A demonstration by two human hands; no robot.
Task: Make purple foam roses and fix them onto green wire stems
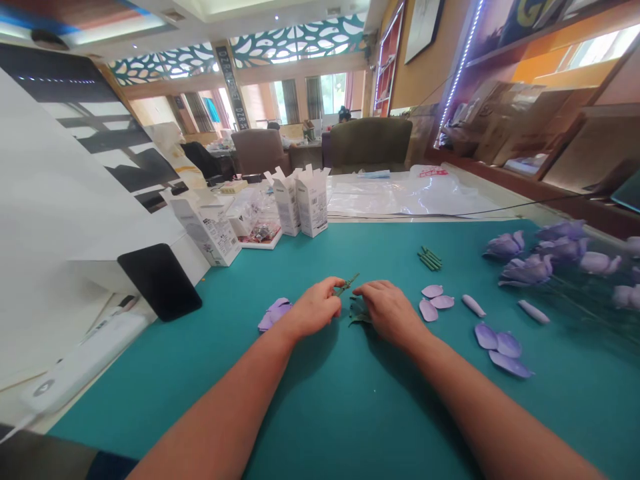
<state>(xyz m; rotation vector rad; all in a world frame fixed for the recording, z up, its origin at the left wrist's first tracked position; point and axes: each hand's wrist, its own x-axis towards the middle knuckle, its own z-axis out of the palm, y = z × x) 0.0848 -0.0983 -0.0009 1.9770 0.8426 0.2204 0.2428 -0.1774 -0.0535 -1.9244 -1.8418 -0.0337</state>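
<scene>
Head view: left hand (315, 305), grip closed on green stem (348, 285), thumb against fingers, above table (370, 420). Right hand (390, 308) just beside, fingers curled over green leaves (361, 319); cannot tell if grip closed on them. Purple petals (274, 315) near left wrist. Green rods (430, 259) beyond right hand, bundled.

A dark chair (371, 148) stands well beyond the right hand (390, 310); a brown chair (260, 151) stands beyond the left hand (316, 307). Farther out, a bright window (333, 93) sits below a cutout panel (300, 45). Right of the right hand, a light strip (459, 73) borders a shelf (500, 175).
</scene>
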